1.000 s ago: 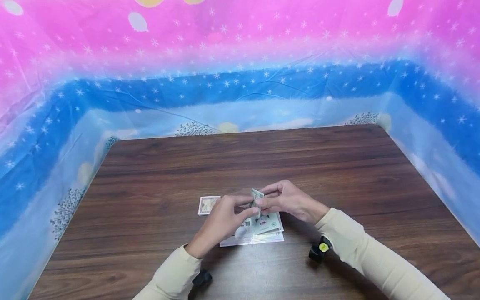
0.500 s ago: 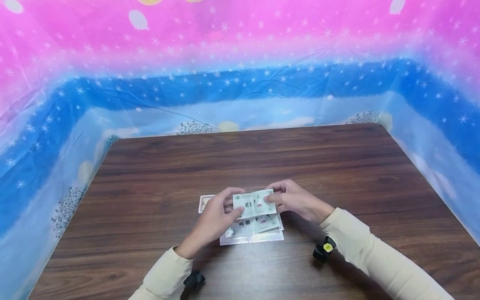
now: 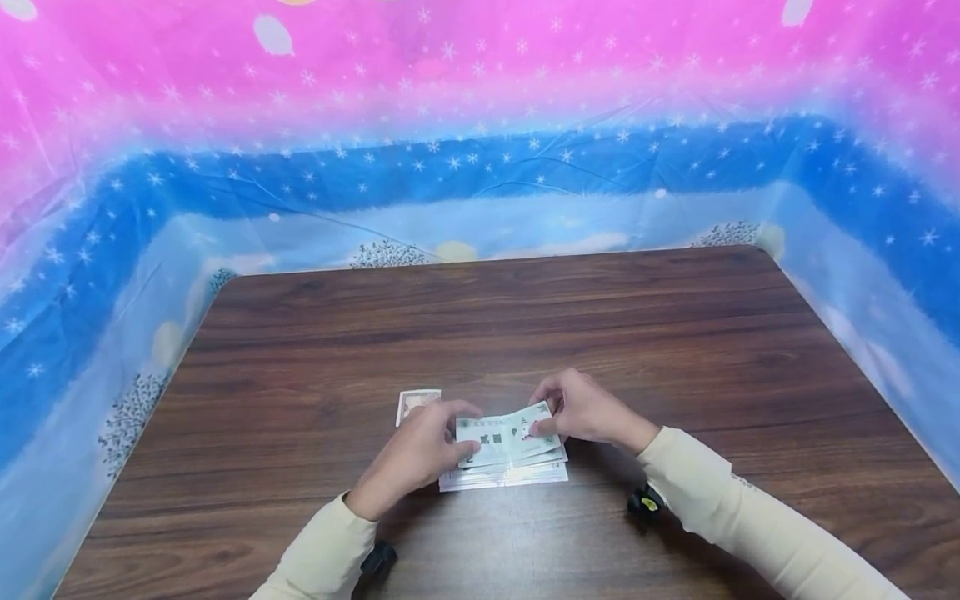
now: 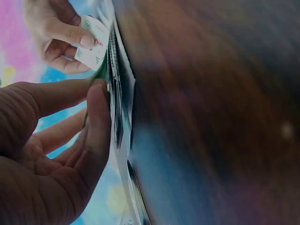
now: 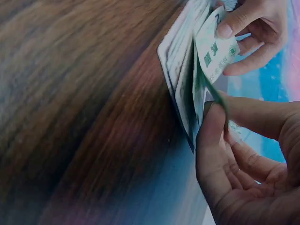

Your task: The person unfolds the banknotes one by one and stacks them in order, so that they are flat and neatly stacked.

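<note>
A pale green banknote (image 3: 498, 437) with dark printed characters and a small pink figure is stretched between both hands, close over a pile of similar paper notes (image 3: 517, 477). My left hand (image 3: 416, 450) pinches its left end between thumb and forefinger. At the opposite end, my right hand (image 3: 592, 412) pinches the corner, thumb on the printed face. In the right wrist view the note (image 5: 213, 51) bows upward near the right fingertips, and the layered edges of the pile (image 5: 180, 65) show beneath it.
Behind the left hand lies a small brownish note with a white border (image 3: 417, 400), partly covered by the fingers. The dark wood table (image 3: 480, 325) is ringed by a pink and blue snowflake cloth (image 3: 480, 167). Black wrist devices sit under both sleeves.
The banknote was first bent nearly edge-on between the fingers, then spread out above the pile. Now both hands have lowered it onto the pile and moved slightly apart.
</note>
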Demonstrator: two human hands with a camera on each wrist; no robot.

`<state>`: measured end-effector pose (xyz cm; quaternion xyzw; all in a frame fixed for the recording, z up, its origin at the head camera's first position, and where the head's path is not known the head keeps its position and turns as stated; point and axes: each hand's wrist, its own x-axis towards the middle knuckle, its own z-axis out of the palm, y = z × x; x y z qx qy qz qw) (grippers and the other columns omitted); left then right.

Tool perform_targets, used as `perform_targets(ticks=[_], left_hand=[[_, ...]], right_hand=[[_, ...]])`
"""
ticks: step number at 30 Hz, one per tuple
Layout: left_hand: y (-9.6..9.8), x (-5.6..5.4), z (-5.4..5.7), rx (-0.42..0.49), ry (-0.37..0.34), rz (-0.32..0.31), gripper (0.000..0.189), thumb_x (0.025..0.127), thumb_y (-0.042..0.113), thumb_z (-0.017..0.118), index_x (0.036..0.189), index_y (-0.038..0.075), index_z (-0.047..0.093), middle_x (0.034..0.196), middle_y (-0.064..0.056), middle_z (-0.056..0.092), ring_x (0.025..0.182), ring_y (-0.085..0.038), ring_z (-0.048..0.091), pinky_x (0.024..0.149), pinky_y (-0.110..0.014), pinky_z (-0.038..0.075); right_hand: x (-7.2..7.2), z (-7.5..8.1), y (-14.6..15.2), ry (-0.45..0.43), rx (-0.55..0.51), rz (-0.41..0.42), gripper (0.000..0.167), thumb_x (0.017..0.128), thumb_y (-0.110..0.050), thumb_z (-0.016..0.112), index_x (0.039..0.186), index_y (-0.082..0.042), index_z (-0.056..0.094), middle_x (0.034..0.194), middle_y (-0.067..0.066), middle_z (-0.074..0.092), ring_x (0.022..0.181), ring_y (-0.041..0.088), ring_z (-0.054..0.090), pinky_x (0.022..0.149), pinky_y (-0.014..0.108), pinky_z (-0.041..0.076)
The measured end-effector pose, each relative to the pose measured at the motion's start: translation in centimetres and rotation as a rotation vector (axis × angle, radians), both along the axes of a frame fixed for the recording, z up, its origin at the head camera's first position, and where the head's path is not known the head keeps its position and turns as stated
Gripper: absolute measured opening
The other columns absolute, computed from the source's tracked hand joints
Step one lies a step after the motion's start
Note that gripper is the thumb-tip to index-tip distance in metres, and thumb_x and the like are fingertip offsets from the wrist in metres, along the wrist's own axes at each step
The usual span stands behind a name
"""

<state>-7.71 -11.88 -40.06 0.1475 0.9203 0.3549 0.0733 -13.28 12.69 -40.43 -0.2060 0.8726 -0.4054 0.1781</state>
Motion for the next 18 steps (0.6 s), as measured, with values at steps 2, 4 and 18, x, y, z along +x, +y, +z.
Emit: perform_targets(ticks=[2,4,18], left_hand=[[0.01,0.04,-0.2,-0.056,0.025,-0.008,0.032,0.083,0.009,0.083,0.114,0.006,0.073,0.074,0.004,0.059,0.063,-0.009,0.051,0.055,-0.026,0.042],[0.04,0.08,-0.35,-0.089,0.029,-0.012,0.032,0.083,0.01,0.084,0.113,0.006,0.073,0.072,0.005,0.057,0.063,-0.011,0.048,0.054,-0.026,0.039],[0.19,0.3,-0.03,-0.202,0.127,0.048,0.034,0.08,0.025,0.087,0.109,0.011,0.076,0.1,-0.007,0.065,0.087,-0.021,0.058,0.07,-0.039,0.051]], right_hand=[[0.1,-0.04,-0.17,0.07,0.075,0.006,0.03,0.073,-0.01,0.091,0.095,-0.003,0.073,0.07,-0.003,0.062,0.065,0.01,0.055,0.06,0.027,0.048],[0.21,-0.01,-0.28,0.106,0.136,0.003,0.031,0.071,-0.013,0.093,0.094,-0.005,0.073,0.07,-0.004,0.062,0.065,0.01,0.055,0.062,0.028,0.048],[0.74,-0.08,-0.5,0.236,0.291,-0.002,0.045,0.069,-0.025,0.095,0.1,-0.011,0.066,0.094,0.001,0.061,0.091,0.018,0.053,0.083,0.042,0.048]])
